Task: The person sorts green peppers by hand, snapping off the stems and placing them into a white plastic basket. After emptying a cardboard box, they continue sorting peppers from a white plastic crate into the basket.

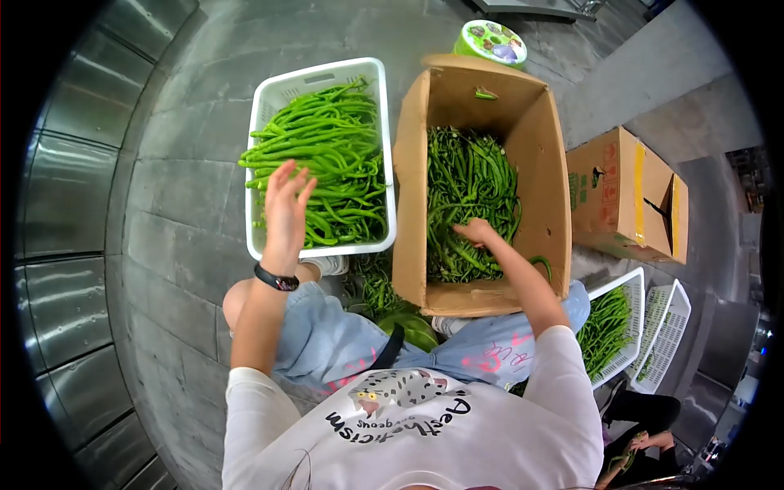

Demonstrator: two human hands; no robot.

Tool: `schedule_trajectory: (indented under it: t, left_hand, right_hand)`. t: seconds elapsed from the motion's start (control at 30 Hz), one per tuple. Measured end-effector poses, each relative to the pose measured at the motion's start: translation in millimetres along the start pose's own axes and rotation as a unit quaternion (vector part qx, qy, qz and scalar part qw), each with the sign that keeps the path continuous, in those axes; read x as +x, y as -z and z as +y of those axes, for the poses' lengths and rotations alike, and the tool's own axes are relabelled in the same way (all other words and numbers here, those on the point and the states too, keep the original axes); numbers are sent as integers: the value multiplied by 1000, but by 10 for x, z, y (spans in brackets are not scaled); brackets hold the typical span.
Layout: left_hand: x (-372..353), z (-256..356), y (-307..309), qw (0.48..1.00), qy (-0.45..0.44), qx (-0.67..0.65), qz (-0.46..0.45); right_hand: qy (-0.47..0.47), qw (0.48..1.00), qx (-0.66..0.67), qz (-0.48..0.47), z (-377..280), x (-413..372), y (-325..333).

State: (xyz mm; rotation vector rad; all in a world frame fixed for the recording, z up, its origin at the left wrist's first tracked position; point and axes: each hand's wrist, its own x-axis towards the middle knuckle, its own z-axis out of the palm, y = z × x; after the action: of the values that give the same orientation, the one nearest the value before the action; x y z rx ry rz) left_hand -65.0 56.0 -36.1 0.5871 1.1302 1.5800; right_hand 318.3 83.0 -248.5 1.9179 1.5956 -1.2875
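Note:
Over the near left part of a white plastic basket, my left hand is open with its fingers apart. Long bright green chili peppers are heaped in that basket just beyond the fingers. My right hand reaches into a tall open cardboard box, its fingers curled closed at the pile of darker, thinner green chili peppers. The fingertips are partly hidden among the peppers there.
A closed cardboard box stands at the right, beside white baskets with green peppers. A round green-and-white tub is behind the open box. Loose green stems lie between my legs. Another person's hands hold something green at lower right.

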Motion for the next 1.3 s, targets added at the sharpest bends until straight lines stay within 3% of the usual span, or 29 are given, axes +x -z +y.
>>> schedule_trajectory:
  t: [0.07,0.1,0.13,0.2,0.23,0.33,0.4,0.47,0.53,0.67,0.73,0.77,0.8,0.87,0.93,0.97,1.03,1.1,1.2,1.3]
  left_hand:
    - [-68,-100,35,999,7,19,34]
    - [-64,-156,78,998,47,-7,45]
    - [-83,-151,11,997,70,-22,38]
    - [-93,-193,-92,999,50,11,10]
    - [-102,-180,-140,998,54,29,11]
    - [-73,-147,-170,994,104,-19,-6]
    - [-100,-136,-216,995,101,-12,-16]
    - [-151,-133,-292,993,102,2,-50]
    - [-202,-217,-359,989,101,51,-91]
    - [-293,-452,-551,953,90,121,-262]
    - [-361,-536,-709,923,58,218,-313]
    - [-424,-547,-806,927,44,200,-314]
    - [-495,-534,-909,931,30,183,-314]
    - [-554,-703,-1002,942,25,118,-314]
    - [-575,-677,-1082,941,83,46,-325]
    - [-563,-711,-1063,943,92,36,-317]
    - [-540,-779,-1036,947,112,16,-302]
    - [-530,-790,-994,936,125,17,-330]
    - [-616,-770,-1005,914,140,40,-378]
    - [-727,-782,-1003,887,136,102,-429]
  right_hand:
    - [-51,986,102,124,-199,311,-155]
    - [-71,952,122,272,-146,727,-408]
    - [-148,933,181,272,-229,852,-446]
    - [-206,915,203,281,-537,638,-432]
    - [-228,914,234,239,-618,610,-428]
    - [-247,886,277,278,-641,649,-471]
    - [-220,874,286,326,-466,857,-478]
    - [-62,871,414,258,-246,809,-300]
    - [89,807,534,234,-498,-27,104]
    - [228,825,428,291,-686,-1090,520]
    - [288,821,362,334,-771,-1413,485]
    - [320,806,359,344,-867,-1577,419]
    - [277,845,344,301,-934,-1791,403]
    - [330,847,229,348,-993,-1893,210]
    - [385,842,153,346,-1034,-1951,83]
    - [367,858,159,323,-1027,-1971,37]
    - [345,832,288,324,-1004,-1967,58]
    - [331,764,476,282,-1021,-2000,137]
    - [333,744,541,207,-1060,-2196,367]
    - [350,794,429,253,-1197,-2226,475]
